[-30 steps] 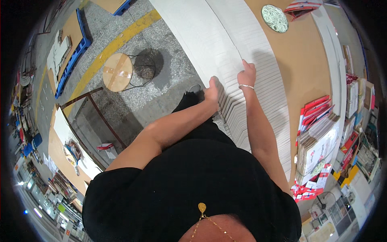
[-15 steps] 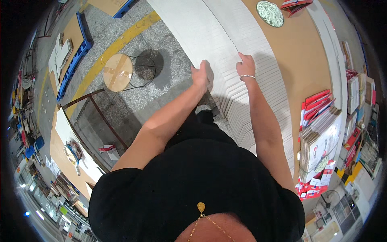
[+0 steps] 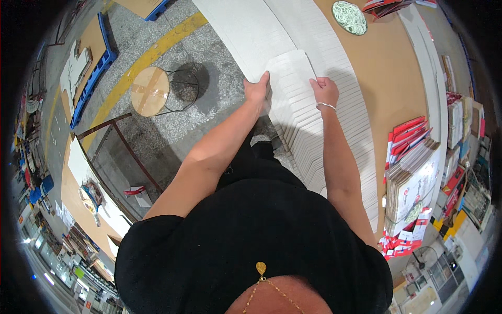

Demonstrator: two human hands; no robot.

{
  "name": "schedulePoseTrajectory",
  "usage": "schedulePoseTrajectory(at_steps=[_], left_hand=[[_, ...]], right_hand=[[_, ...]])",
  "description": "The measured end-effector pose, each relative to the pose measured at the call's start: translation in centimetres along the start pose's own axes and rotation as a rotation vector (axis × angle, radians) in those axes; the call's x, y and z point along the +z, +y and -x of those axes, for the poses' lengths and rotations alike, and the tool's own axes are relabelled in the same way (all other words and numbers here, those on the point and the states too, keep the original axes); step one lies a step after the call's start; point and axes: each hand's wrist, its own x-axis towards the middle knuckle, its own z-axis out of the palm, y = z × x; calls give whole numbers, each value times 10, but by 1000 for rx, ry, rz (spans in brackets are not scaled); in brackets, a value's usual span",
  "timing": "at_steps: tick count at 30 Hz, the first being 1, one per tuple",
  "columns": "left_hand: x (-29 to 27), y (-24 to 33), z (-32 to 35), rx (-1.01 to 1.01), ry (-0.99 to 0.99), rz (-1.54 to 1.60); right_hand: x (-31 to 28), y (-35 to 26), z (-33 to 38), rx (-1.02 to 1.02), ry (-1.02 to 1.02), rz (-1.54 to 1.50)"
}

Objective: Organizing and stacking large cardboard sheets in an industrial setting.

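Observation:
Between my two hands lies a white cardboard sheet [image 3: 291, 73], its far edge showing on top of a long row of overlapping white sheets [image 3: 348, 112]. My left hand [image 3: 256, 91] is at the left edge of the sheet, thumb up along it; the other fingers are partly hidden. On the right edge, my right hand [image 3: 327, 93] is closed, with thumb and forefinger pinched at the border. A thin bracelet [image 3: 326, 105] circles the right wrist. Nearer my body the sheets' stepped, folded edges [image 3: 295, 141] form a slanting stack.
The brown tabletop [image 3: 397, 78] carries a bundle of pale rubber rings [image 3: 349, 18] and tied stacks of red-and-white folded cartons [image 3: 410, 183]. On the floor at left stand a round stool [image 3: 150, 91], a rusty metal frame [image 3: 123, 141] and a blue pallet [image 3: 97, 73].
The sheet's far edge now shows in front of my hands, apart from the row. My right hand has come slightly nearer and to the right; the left has shifted slightly left and farther away.

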Motion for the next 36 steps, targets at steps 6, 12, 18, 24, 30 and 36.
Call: schedulePoseTrajectory(at_steps=[6,12,18,24,30,36], left_hand=[[5,-2,-10,-45,18,-62],[8,-4,-6,62,101,-134],[12,0,1,54,81,-97],[8,2,-2,37,68,-127],[-2,-2,9,69,-17,-114],[8,-2,4,-39,-40,119]], right_hand=[[12,24,-7,187,-49,-242],[26,22,-7,225,43,-166],[24,19,-7,267,57,-175],[21,17,-10,281,12,-172],[0,7,10,244,-107,-125],[12,41,0,190,-72,-147]])
